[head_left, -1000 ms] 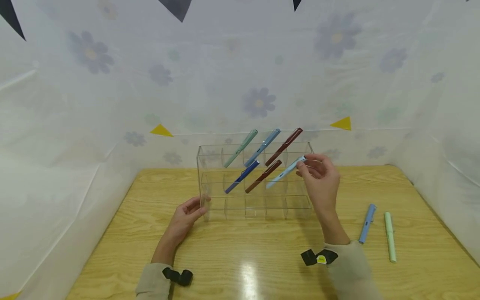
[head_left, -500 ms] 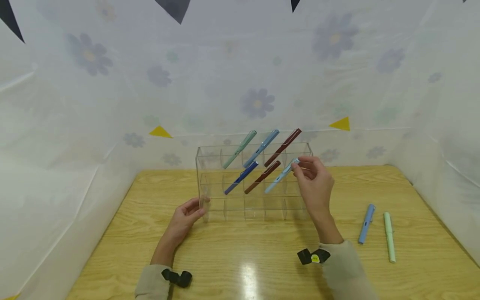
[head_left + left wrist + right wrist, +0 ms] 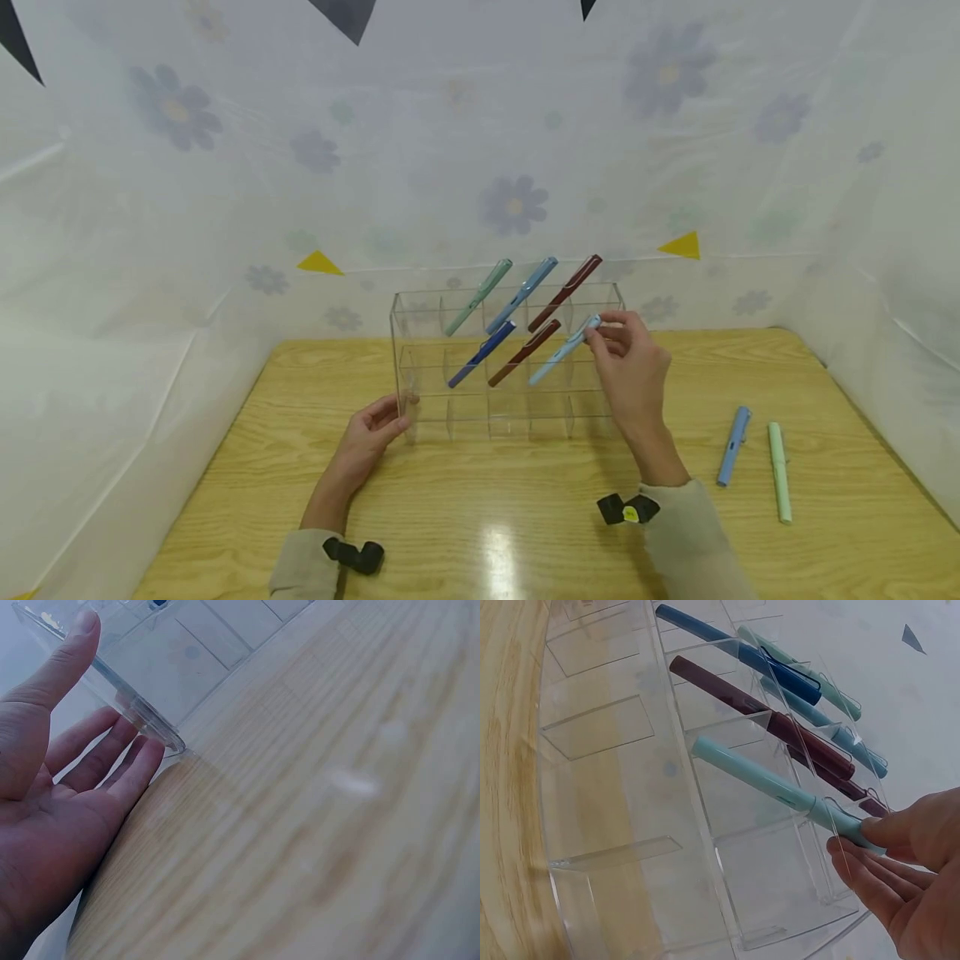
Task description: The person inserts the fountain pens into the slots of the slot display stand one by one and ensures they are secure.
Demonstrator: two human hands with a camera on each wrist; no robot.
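Observation:
A clear acrylic pen rack (image 3: 510,406) with stepped compartments stands on the wooden table. My left hand (image 3: 372,437) holds its left side low down, thumb along the front edge and fingers against the side panel (image 3: 135,709). The cap end of a light blue pen (image 3: 558,354) is pinched between thumb and fingers of my right hand (image 3: 636,367). That pen (image 3: 757,780) lies slanted in the middle tier, right of a dark red pen (image 3: 525,353) and a dark blue pen (image 3: 482,355). Behind, the top tier holds green (image 3: 480,296), blue (image 3: 522,295) and dark red (image 3: 566,292) pens.
To the right on the table (image 3: 480,517) lie a blue pen (image 3: 734,447) and a pale green pen (image 3: 780,473). White flowered sheeting (image 3: 420,167) encloses the back and sides, close behind the rack.
My right hand has shifted left and slightly down with the light blue pen, whose lower end is now lower in the middle tier. The left hand stays at the rack's side.

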